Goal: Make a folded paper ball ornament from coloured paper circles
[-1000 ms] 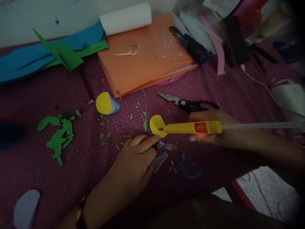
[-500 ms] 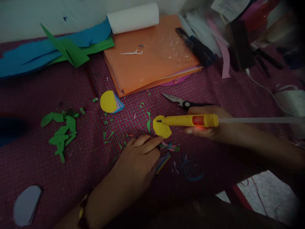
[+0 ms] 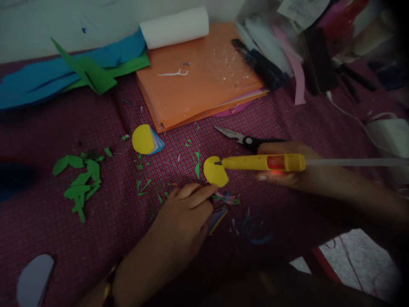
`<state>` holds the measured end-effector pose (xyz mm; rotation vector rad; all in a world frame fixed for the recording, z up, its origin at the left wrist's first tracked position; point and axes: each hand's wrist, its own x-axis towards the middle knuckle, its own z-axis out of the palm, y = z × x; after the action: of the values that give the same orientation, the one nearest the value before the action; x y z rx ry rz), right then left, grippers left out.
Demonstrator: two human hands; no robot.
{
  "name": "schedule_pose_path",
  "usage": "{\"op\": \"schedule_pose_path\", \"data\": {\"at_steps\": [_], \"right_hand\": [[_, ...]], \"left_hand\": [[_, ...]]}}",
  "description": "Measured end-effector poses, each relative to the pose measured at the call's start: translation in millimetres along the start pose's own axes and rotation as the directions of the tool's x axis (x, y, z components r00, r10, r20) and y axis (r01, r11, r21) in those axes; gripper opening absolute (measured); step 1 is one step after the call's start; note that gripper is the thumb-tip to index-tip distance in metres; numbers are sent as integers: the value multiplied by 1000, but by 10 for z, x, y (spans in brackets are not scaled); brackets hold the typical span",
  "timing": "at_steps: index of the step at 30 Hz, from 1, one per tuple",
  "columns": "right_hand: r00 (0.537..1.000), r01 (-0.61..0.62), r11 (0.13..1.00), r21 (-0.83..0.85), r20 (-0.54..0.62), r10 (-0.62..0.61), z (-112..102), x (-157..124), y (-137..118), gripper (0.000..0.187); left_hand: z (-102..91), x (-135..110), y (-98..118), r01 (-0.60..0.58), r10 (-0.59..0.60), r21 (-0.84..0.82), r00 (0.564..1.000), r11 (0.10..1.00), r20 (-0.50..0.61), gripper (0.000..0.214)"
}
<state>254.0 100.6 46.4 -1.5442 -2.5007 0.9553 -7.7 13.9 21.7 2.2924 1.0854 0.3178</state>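
Note:
My right hand [image 3: 281,160] is wrapped round a yellow hot glue gun [image 3: 252,163] with a glowing red light and a clear glue stick out of its back. Its dark nozzle points left over a small rounded yellow paper piece [image 3: 213,170] on the cloth. My left hand [image 3: 188,209] holds this piece down at its lower edge with the fingertips; the thumb is hidden. Beside that hand lies a partly covered stack of coloured paper [image 3: 220,219]. Small open-bladed scissors [image 3: 243,138] lie just behind my right hand.
A yellow-topped fan of paper pieces [image 3: 143,139], green paper leaves [image 3: 84,179] and a grey-white paper piece [image 3: 35,279] lie to the left. Farther back are orange sheets [image 3: 198,94], a white roll [image 3: 174,27] and blue paper [image 3: 38,81]. A cable [image 3: 348,115] runs along the right.
The glue gun has shifted slightly right, its nozzle moving from the middle of the yellow piece towards its upper right. My left hand stays at the piece's edge. The view has shifted slightly.

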Motion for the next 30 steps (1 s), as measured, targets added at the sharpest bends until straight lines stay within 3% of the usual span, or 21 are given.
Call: {"op": "schedule_pose_path", "data": {"at_steps": [6, 13, 18, 21, 26, 30], "right_hand": [[999, -32, 999, 6, 21, 32, 9, -11, 19, 48], [986, 42, 993, 110, 158, -59, 35, -129, 72, 44], [999, -39, 999, 36, 35, 37, 21, -100, 61, 43], [997, -13, 998, 58, 77, 8, 32, -116, 68, 41], [978, 122, 983, 134, 155, -142, 34, -202, 93, 42], [986, 62, 992, 113, 146, -78, 17, -241, 133, 42]], "left_hand": [[-1, 5, 0, 5, -5, -14, 1000, 1000, -1, 14], [-13, 6, 4, 20, -19, -16, 1000, 1000, 22, 14], [-14, 4, 9, 13, -12, -9, 1000, 1000, 24, 13], [-5, 5, 4, 13, -13, -14, 1000, 1000, 18, 12], [2, 1, 2, 8, -8, -16, 1000, 1000, 4, 11], [-10, 4, 6, 6, -6, -13, 1000, 1000, 1, 12]]}}
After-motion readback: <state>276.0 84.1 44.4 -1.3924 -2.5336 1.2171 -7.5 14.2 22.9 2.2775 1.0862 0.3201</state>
